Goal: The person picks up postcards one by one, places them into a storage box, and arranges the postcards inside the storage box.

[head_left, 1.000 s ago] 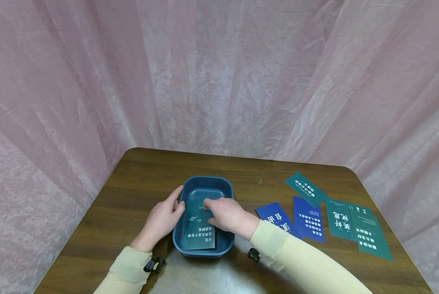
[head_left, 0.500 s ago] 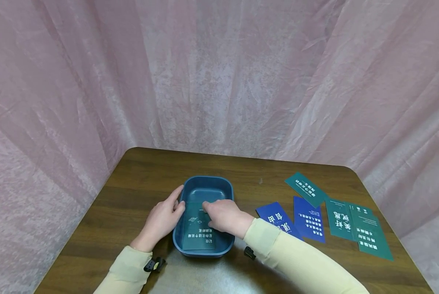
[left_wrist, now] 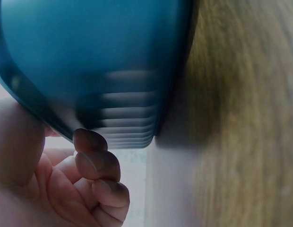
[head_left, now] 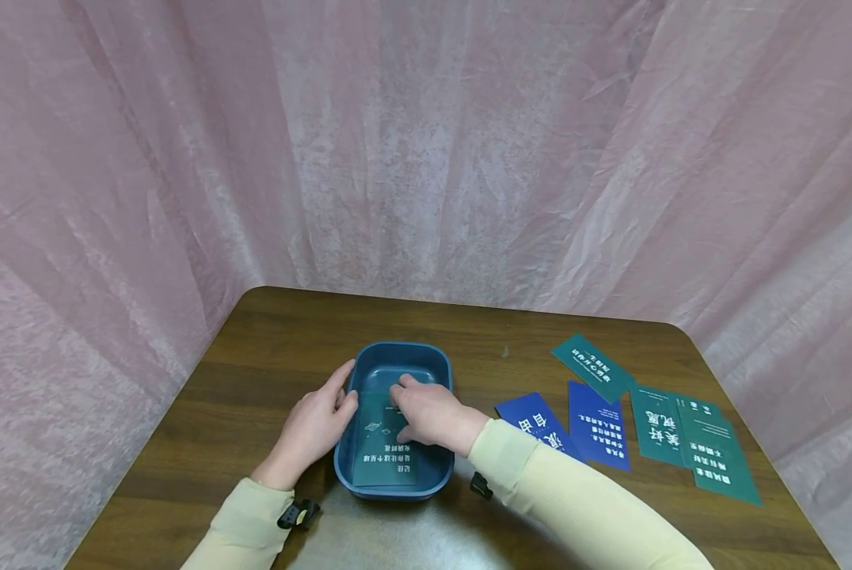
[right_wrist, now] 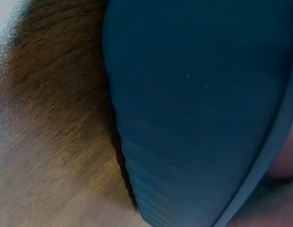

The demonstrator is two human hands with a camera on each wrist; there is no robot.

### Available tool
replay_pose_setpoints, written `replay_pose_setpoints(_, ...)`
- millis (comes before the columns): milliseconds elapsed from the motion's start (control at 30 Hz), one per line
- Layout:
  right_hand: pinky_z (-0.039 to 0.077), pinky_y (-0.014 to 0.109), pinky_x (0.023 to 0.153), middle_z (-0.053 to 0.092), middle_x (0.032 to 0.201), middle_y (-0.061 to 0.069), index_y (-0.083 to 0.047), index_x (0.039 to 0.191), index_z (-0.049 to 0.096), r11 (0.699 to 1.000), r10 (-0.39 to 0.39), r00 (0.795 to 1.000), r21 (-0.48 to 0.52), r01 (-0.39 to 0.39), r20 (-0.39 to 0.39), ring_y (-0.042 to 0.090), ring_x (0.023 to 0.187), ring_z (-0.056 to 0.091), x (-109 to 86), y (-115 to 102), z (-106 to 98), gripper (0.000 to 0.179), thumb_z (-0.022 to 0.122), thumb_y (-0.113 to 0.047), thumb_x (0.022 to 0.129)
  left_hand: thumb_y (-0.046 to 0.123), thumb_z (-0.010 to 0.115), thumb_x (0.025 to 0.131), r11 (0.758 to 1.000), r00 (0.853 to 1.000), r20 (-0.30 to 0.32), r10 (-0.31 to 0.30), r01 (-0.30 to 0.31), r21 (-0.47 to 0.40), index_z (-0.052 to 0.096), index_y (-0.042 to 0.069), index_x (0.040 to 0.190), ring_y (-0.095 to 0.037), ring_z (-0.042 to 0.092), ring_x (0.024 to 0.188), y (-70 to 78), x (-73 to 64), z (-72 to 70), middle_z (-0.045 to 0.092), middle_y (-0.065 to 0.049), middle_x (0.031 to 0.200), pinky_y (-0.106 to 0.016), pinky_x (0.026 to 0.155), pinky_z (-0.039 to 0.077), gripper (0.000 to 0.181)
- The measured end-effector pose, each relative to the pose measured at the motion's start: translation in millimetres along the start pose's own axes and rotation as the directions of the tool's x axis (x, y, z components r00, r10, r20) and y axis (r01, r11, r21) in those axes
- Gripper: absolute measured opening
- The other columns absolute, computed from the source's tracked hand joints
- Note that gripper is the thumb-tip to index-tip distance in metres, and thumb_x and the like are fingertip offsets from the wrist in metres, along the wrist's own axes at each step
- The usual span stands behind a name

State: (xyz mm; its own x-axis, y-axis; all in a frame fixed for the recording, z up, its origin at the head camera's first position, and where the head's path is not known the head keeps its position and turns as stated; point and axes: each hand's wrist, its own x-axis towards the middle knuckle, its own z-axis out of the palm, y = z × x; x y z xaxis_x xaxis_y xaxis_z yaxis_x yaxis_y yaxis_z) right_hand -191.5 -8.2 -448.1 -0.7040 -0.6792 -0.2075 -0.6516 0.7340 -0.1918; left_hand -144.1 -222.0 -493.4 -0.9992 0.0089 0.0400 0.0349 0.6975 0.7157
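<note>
A blue rectangular plastic container (head_left: 401, 361) stands on the table, and a dark green printed card (head_left: 382, 450) lies flat inside it. My left hand (head_left: 319, 423) grips the container's left rim; in the left wrist view its thumb goes over the rim and curled fingers (left_wrist: 97, 165) are outside by the ribbed wall. Reaching over the right rim, my right hand (head_left: 436, 416) is inside the container above the card's right part, fingers extended. Whether its fingertips touch the card is hard to tell. The right wrist view shows mostly the container's outer wall (right_wrist: 193, 109).
To the right lie several cards: two blue ones (head_left: 599, 423) and green ones (head_left: 721, 455), some overlapping. The right forearm partly covers the nearer blue card (head_left: 533, 419). The wooden table (head_left: 283, 340) ends before a pink curtain (head_left: 426, 158).
The green card was slightly raised and paler a second ago and now lies flat and darker. My right hand has shifted slightly left, its fingers spreading. My left hand has stayed put.
</note>
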Motion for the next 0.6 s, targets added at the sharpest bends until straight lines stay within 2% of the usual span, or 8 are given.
replay_pose_setpoints(267, 0.062, 0.032, 0.087, 0.061, 0.119, 0.005, -0.013, 0.133, 0.071, 0.998, 0.02, 1.0, 0.059, -0.021, 0.002, 0.015, 0.088, 0.066, 1.7, -0.1, 1.2, 0.05, 0.093, -0.028, 0.091, 0.022, 0.059, 0.113, 1.0, 1.0, 0.001, 0.001, -0.001, 0.004, 0.041, 0.012, 0.171, -0.019, 0.054, 0.059, -0.2, -0.2, -0.3, 0.055, -0.001, 0.075, -0.035, 0.057, 0.042, 0.062)
replay_pose_setpoints(600, 0.062, 0.035, 0.09, 0.06, 0.124, 0.007, -0.014, 0.134, 0.07, 0.995, 0.049, 0.999, 0.083, -0.05, 0.018, 0.018, 0.09, 0.066, 3.0, -1.1, 1.9, 0.051, 0.093, -0.027, 0.091, 0.021, 0.06, 0.113, 1.0, 1.0, 0.001, -0.005, 0.005, 0.001, 0.041, 0.012, 0.171, -0.02, 0.054, 0.061, 0.5, -0.7, 0.1, 0.056, -0.001, 0.076, -0.035, 0.058, 0.043, 0.062)
